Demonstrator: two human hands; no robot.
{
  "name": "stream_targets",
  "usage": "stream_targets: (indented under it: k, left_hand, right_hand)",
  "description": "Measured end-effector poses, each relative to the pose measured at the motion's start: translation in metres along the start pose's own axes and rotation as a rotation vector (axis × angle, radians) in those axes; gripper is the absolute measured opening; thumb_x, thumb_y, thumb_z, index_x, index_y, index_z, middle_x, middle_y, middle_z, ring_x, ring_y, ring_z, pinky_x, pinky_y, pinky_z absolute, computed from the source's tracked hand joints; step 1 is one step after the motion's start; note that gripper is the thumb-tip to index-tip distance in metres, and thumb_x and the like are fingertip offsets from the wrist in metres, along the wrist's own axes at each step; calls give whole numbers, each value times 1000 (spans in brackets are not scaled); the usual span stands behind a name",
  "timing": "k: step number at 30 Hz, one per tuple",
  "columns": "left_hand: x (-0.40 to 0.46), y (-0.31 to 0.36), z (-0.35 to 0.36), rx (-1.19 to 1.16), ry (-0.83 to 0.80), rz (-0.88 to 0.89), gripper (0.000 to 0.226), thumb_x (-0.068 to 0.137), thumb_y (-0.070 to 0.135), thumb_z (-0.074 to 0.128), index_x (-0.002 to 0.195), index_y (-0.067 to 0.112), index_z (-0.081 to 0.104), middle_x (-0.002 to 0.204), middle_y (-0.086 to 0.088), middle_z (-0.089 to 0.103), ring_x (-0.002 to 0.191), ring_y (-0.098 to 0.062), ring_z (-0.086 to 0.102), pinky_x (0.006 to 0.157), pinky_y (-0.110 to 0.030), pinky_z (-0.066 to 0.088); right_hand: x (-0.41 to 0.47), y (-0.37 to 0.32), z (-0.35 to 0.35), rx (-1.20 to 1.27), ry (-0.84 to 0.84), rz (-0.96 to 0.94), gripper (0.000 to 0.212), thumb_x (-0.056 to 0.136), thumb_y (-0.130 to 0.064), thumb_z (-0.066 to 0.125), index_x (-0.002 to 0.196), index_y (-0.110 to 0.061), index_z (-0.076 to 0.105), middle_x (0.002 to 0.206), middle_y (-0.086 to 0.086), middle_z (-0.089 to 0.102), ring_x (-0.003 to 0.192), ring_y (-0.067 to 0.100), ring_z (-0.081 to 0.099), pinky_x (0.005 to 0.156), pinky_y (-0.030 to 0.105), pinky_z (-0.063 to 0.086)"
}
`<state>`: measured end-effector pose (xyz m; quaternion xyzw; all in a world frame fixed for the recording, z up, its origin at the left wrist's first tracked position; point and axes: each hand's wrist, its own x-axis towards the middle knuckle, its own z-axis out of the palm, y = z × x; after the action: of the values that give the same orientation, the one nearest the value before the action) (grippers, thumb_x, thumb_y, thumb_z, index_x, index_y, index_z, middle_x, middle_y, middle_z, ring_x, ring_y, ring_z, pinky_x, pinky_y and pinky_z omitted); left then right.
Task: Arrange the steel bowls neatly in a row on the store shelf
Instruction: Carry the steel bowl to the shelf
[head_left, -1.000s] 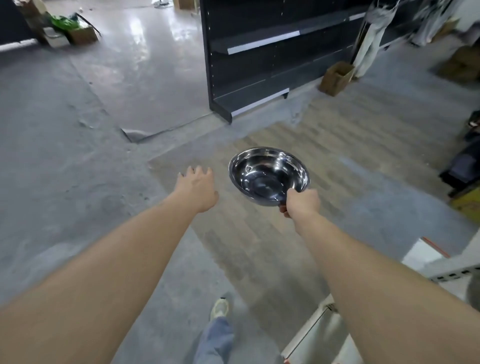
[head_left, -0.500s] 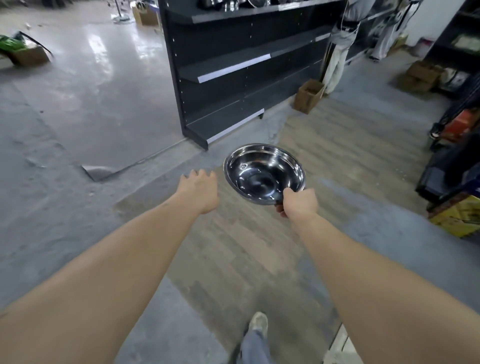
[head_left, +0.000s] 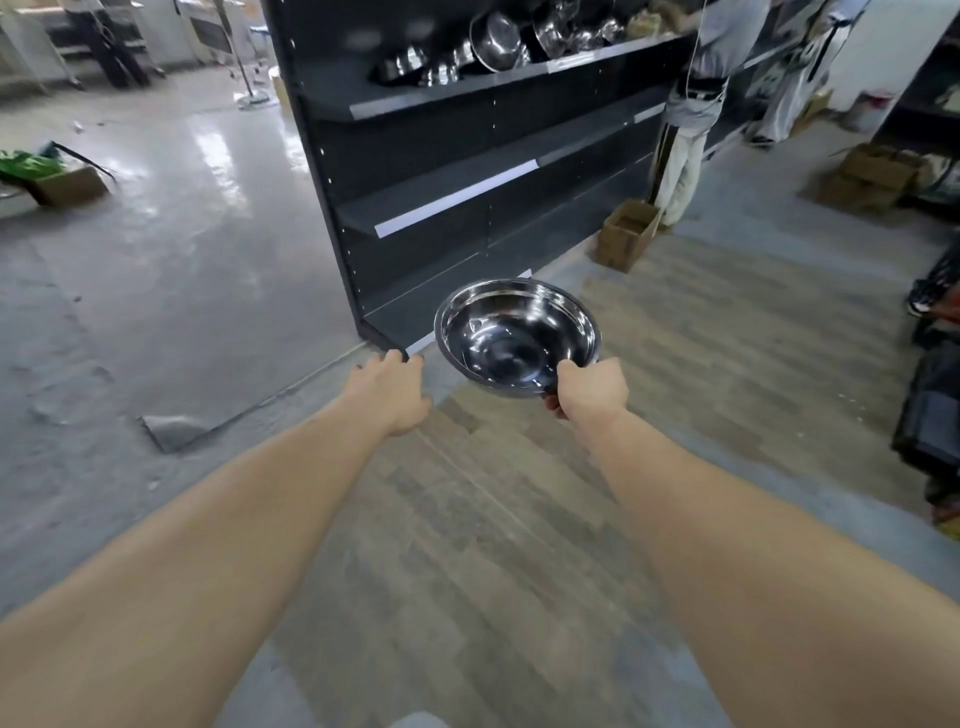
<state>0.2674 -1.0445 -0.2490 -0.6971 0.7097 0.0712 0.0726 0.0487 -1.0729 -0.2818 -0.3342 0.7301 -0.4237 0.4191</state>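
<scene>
A shiny steel bowl (head_left: 514, 332) is held out in front of me, hollow side up, above the floor. My right hand (head_left: 589, 387) grips its near rim. My left hand (head_left: 392, 387) reaches forward to the left of the bowl with relaxed fingers and holds nothing. Ahead stands a dark store shelf unit (head_left: 441, 156); its upper shelf carries several steel bowls and pots (head_left: 467, 52) in a loose jumble. The two lower shelves look bare.
A person (head_left: 691, 104) stands at the shelf's right part, with a cardboard box (head_left: 626, 236) on the floor beside them. More boxes (head_left: 872, 176) lie at the right. Dark goods (head_left: 930, 395) line the right edge. A box with green items (head_left: 57, 179) sits far left.
My view has moved closer to the shelf unit and tilted up, so the upper shelf with bowls now shows. Both hands keep the same pose, and the bowl stays in my right hand.
</scene>
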Motion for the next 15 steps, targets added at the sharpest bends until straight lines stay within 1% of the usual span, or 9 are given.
stream_targets:
  k: [1,4,5,7,9,11,13,15]
  left_hand:
    - [17,1,-6,7,4,-7,54,95,36,47,143,13,39,142,-14,45,132,-35,42,106,-46,37]
    - [72,2,-25,33,11,-30,55,96,36,46,145,14,36,143,-14,45,134,-34,40,108,-47,36]
    - [93,2,-30,38,12,-35,55,96,35,45,145,14,36,143,-14,44,135,-34,39,109,-47,35]
    - [137,5,-39,37,16,-37,53,96,34,44,144,14,36,143,-14,44,135,-34,39,110,-48,34]
    - [184,7,-45,26,19,-40,50,96,34,44,142,14,39,142,-14,45,134,-35,39,110,-49,34]
    - [232,7,-48,20,12,-36,50,96,34,45,142,15,39,141,-14,45,134,-34,38,109,-49,34]
    - [282,6,-52,24,2,-25,52,96,35,45,143,15,38,141,-14,44,135,-34,37,109,-48,34]
    - [332,5,-62,34,-9,-18,53,96,36,46,144,15,37,142,-14,44,135,-34,37,110,-48,34]
  right_hand:
    - [15,-8,3,-5,-3,-6,36,85,-11,51,117,4,59,45,6,62,29,16,56,38,25,45]
    - [63,-33,14,-13,-14,-23,35,86,-11,51,117,2,56,70,16,71,29,14,56,35,24,44]
    - [80,-41,18,-12,-13,-24,34,86,-11,51,117,1,54,73,17,70,31,15,57,36,24,44]
    - [117,-57,28,-19,-12,-30,33,86,-12,51,117,0,52,70,15,69,34,17,58,39,26,45]
    - [156,-73,40,-39,-14,-35,35,85,-12,51,117,1,55,73,17,71,36,19,59,42,27,47]
    - [197,-92,56,-56,-7,-34,37,84,-12,51,118,3,57,81,21,73,44,25,62,48,33,53]
    - [239,-112,71,-75,2,-28,38,85,-13,51,118,4,57,78,20,73,49,28,64,53,36,57]
    - [277,-133,85,-92,-3,-15,38,84,-13,51,117,3,58,73,18,72,43,23,62,45,30,52]
